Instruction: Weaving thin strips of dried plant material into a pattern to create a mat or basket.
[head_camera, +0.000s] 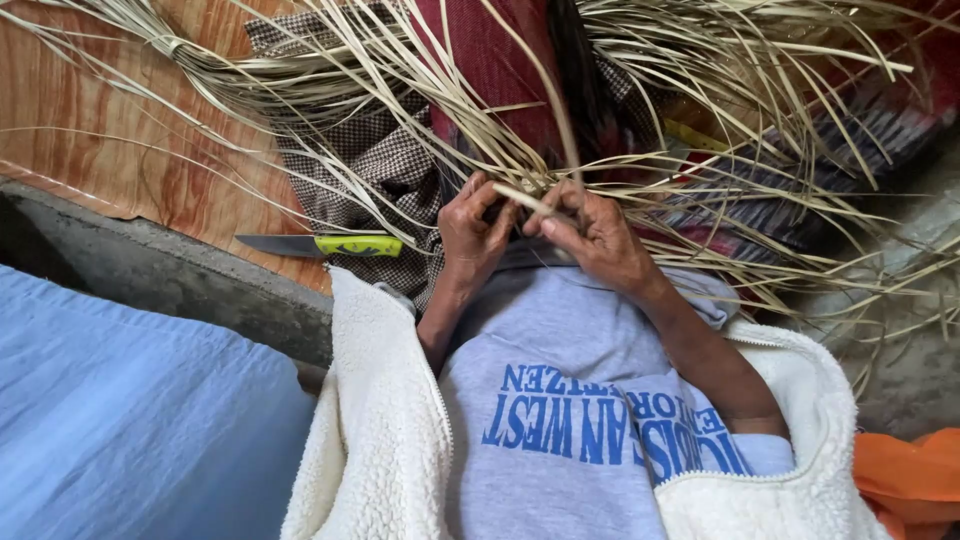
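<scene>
Both hands close together at lap: left hand (473, 232) and right hand (590, 235) pinching pale straw strands (525, 198); green-handled knife (320, 245) lying left of left hand.

knife (318, 245) blade tip blurred in shadow, straw strands (420, 110) cut off at top edge, fingertips (545, 222) hidden among strands

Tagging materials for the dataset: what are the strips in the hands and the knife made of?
Strips: likely dried palm leaf or reed, matte, pale tan, flat and fibrous. Knife: dull grey blade, looks like steel; yellow-green handle with dark insets, probably plastic or rubber.
</scene>
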